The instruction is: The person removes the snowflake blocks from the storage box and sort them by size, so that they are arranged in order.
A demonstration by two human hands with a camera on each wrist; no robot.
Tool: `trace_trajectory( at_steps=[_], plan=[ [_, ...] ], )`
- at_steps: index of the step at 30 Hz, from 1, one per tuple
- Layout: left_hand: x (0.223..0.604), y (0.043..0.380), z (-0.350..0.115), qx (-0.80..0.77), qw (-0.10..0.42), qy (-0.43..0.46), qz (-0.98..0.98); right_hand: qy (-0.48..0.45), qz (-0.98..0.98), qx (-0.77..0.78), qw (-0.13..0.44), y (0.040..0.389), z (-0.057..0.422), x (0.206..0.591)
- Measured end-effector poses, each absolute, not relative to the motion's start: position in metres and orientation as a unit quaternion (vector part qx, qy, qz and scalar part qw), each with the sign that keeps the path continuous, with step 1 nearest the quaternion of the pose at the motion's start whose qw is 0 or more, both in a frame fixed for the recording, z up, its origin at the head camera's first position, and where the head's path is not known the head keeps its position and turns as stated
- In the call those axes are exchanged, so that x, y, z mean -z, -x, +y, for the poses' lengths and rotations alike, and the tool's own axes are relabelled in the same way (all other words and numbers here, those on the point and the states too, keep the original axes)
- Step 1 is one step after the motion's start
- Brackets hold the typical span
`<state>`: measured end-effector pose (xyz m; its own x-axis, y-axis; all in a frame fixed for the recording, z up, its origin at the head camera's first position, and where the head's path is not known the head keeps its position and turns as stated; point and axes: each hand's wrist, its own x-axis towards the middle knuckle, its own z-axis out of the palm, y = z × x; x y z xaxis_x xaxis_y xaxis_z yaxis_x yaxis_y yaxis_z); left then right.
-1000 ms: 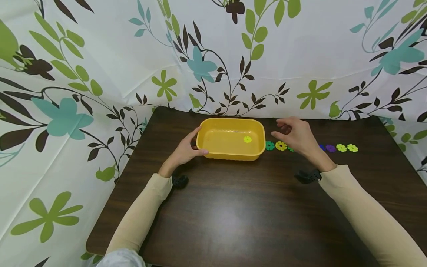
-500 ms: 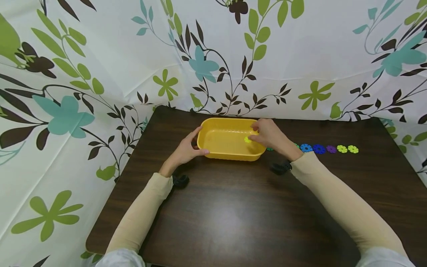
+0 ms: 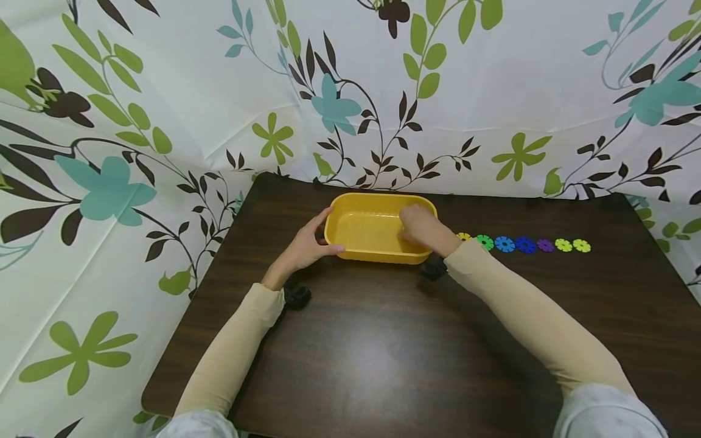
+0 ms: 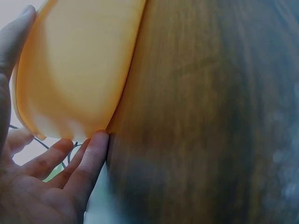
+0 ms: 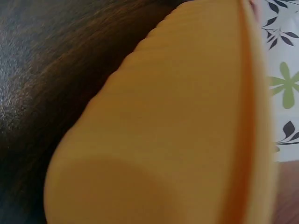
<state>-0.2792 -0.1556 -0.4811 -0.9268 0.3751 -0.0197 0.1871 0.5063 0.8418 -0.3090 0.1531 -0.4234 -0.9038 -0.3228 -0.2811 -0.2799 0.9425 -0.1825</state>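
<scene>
A yellow plastic basin (image 3: 364, 228) stands near the back of the dark wooden table. My left hand (image 3: 303, 246) holds its left end, thumb at the front rim and fingers along the side; in the left wrist view, the fingertips of that hand (image 4: 56, 186) touch the basin wall (image 4: 79, 70). My right hand (image 3: 424, 228) reaches over the right end into the basin, its fingertips hidden behind the hand. No disc shows inside the basin now. The right wrist view is mostly filled by the basin's outer wall (image 5: 163, 116), so what the fingers do is hidden.
Right of the basin lies a row of flower-shaped discs, among them a green one (image 3: 484, 243), a light blue one (image 3: 505, 244), a dark blue one (image 3: 526, 245), a purple one (image 3: 545, 245) and a yellow-green one (image 3: 582, 246). A patterned curtain (image 3: 350, 152) hangs behind the table (image 3: 356, 340).
My right hand has moved left from above the row of discs into the basin. It now covers where the yellow disc lay. The left hand and basin have stayed in place.
</scene>
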Motion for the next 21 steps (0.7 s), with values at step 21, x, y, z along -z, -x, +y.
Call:
trace_trajectory(
  at_steps=[21],
  plan=[
    [0.482, 0.279, -0.155, -0.48, 0.1, -0.167, 0.855, 0.154, 0.974, 0.043, 0.161, 0.317, 0.154, 0.424]
  ],
)
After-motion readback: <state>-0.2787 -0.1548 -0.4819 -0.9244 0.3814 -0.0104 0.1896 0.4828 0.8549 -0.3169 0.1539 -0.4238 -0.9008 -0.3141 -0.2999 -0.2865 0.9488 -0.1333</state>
